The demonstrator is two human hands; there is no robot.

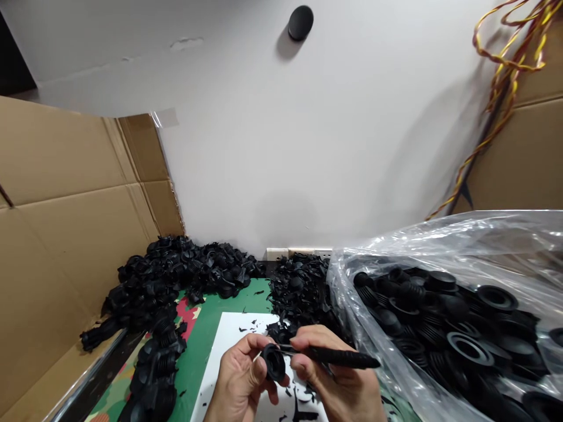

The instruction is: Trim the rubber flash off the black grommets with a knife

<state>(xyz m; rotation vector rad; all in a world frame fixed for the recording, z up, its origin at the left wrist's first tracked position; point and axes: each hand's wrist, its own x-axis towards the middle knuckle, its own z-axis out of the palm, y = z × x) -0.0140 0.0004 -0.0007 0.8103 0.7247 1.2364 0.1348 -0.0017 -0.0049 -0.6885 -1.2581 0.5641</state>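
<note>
1. Rubber cap [273, 363], black and round, is sitting between the two hands, above the white sheet [229, 328], hollow side partly showing.
2. Left hand [244, 375] is grasping the cap; thumb and fingers are pinching its edge, likely for turning it while leaving the rim facing the tool.
3. Right hand [338, 375] is gripping the tool [343, 356] like a pen, fingers closing low on the black handle, near the metal shaft, probably for fine control.
4. Metal end is reaching the cap's upper rim; cannot tell whether it is cutting.
5. White sheet is lying under the hands on the green mat [202, 340], probably for contrast; small black bits are dotting it.
6. Scrap pile [301, 287] is standing just beyond the hands, presumably so waste is staying close.
7. Plastic bag [352, 299] is gaping open on the right, holding many black rubber pieces [468, 349], seemingly for easy reach.
8. Ribbed parts [197, 264] are heaping up on the left, well apart from the bag, seemingly to avoid mixing.
9. Cardboard [74, 170] is standing along the left side, perhaps stopping the heap from spilling.
</note>
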